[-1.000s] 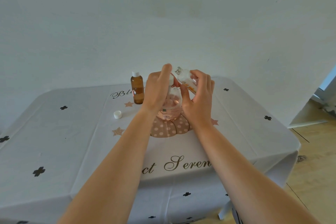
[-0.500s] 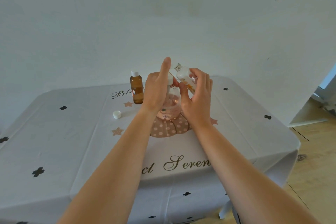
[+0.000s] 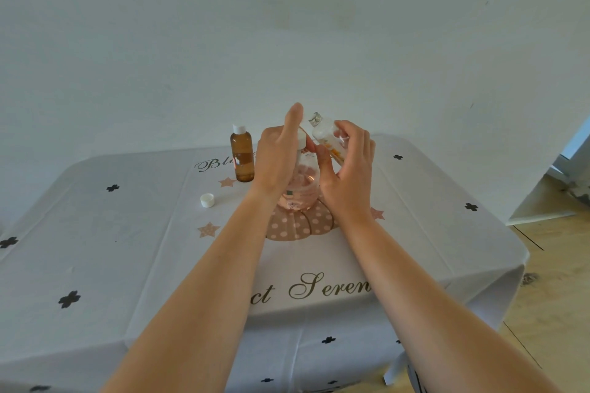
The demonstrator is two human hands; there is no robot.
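A clear bottle with pink liquid (image 3: 301, 185) stands on the table (image 3: 95, 249), in the middle. My left hand (image 3: 276, 159) grips its upper part, thumb raised straight up, and covers most of its white top. My right hand (image 3: 348, 175) holds a small clear bottle (image 3: 325, 134) with an orange label, tilted with its open neck pointing up and to the left, just right of the big bottle's top.
An amber bottle (image 3: 242, 156) with a white cap stands left of my hands. A loose white cap (image 3: 207, 200) lies on the white tablecloth in front of it. A wall rises close behind the table; the wooden floor shows at the right.
My left thumb has lifted off the big bottle's top and now points straight up. The small bottle in my right hand has barely shifted.
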